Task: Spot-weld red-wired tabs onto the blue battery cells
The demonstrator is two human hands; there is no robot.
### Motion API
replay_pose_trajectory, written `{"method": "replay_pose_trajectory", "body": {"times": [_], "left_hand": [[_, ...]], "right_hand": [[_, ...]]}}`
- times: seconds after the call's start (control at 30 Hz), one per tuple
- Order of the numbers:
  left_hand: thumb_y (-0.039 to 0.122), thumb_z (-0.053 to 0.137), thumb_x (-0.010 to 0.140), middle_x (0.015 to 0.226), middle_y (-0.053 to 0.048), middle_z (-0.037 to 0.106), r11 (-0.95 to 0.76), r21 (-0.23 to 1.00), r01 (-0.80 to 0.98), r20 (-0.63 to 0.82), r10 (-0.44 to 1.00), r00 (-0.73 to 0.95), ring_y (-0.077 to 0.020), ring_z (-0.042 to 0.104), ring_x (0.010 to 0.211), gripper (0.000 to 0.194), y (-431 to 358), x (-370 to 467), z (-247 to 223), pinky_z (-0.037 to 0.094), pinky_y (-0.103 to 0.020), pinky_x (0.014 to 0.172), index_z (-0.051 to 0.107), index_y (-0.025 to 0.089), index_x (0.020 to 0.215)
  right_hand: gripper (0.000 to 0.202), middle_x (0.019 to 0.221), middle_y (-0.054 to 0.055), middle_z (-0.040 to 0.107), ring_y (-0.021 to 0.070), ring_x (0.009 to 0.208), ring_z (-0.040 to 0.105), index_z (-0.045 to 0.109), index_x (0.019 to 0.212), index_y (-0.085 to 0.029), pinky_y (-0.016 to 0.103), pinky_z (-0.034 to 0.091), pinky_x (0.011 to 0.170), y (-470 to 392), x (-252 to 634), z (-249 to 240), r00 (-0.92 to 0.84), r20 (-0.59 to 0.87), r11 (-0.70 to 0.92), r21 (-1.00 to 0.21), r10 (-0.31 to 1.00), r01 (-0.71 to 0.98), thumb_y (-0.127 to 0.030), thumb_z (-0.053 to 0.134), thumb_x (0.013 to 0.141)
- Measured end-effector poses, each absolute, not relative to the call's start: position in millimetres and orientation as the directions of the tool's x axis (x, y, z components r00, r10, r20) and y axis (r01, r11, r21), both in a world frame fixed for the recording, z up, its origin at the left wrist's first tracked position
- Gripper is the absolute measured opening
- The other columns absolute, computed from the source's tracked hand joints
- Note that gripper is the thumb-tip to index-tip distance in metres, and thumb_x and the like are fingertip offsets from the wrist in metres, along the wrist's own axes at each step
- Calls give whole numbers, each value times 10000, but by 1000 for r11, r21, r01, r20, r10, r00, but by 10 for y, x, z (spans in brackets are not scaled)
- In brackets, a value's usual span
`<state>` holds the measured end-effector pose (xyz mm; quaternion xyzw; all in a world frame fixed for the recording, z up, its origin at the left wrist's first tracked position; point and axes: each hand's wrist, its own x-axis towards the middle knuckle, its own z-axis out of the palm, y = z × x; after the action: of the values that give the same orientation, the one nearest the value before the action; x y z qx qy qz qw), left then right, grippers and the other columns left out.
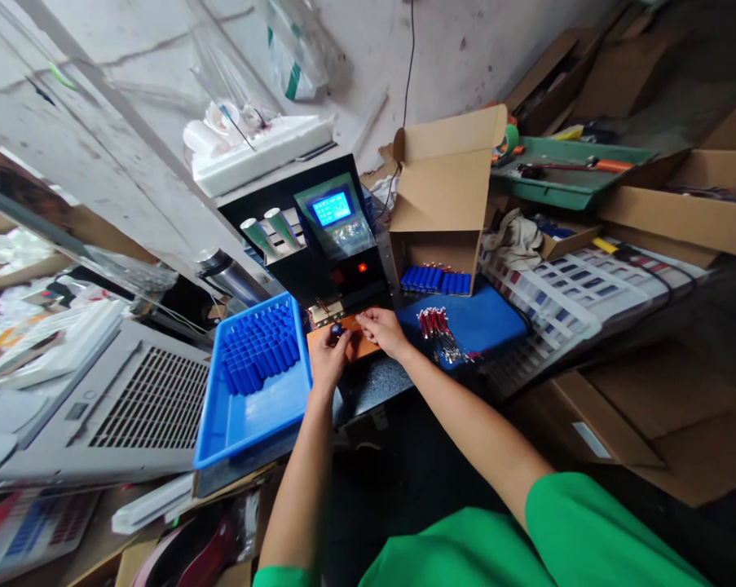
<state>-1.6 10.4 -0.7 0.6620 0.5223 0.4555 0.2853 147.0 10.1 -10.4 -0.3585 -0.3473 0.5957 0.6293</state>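
My left hand (pixel 328 359) grips a blue cylindrical battery cell (pixel 336 329), its end facing up, over an orange board (pixel 363 342). Close beside it, my right hand (pixel 381 330) has thumb and fingers pinched together at the front of a black machine (pixel 310 281); whatever lies between the fingertips is too small to make out. Left of the hands, a blue plastic tray (pixel 205 428) holds many upright blue battery cells (pixel 261 346). A bundle of red and black wire leads (pixel 438 330) lies on a blue surface (pixel 495 318) to the right.
A lit display (pixel 332 209) glows on the machine, and white foam (pixel 263 151) rests on top. Behind the wires stands an open cardboard box (pixel 441 196) with more blue cells. A metal flask (pixel 233 273) stands at left. A green tray (pixel 563 183) of tools sits far right.
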Motion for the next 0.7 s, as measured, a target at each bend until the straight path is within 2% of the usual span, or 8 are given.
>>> {"method": "replay_pose_trajectory", "body": {"times": [0.13,0.43,0.7], "left_hand": [[408,671,806,807,-30,691,-306,855,418,301,950,80,-164,615,723,257,96,-55,-20,503,-270,684,691,178,920],[379,651,815,795,-35,697,-293,861,416,293,954,64,-168,619,697,225,105,-11,-54,489,-275,655,692,174,895],[418,617,871,824,-27,706,-271,847,457,273,960,64,-147,605,663,299,97,-43,-193,451,-253,636,701,180,1031]], "right_hand": [[450,514,-74,420,54,451,342,549,660,-186,197,229,420,112,1466,-122,65,16,46,-871,998,-489,-563,794,659],[418,531,-73,435,52,461,352,549,668,-185,193,225,417,96,1495,-93,55,4,35,-826,998,-562,-500,824,652],[421,521,-68,434,49,449,359,530,641,-186,188,207,398,96,1441,-49,95,-54,4,-850,994,-527,-492,818,633]]}}
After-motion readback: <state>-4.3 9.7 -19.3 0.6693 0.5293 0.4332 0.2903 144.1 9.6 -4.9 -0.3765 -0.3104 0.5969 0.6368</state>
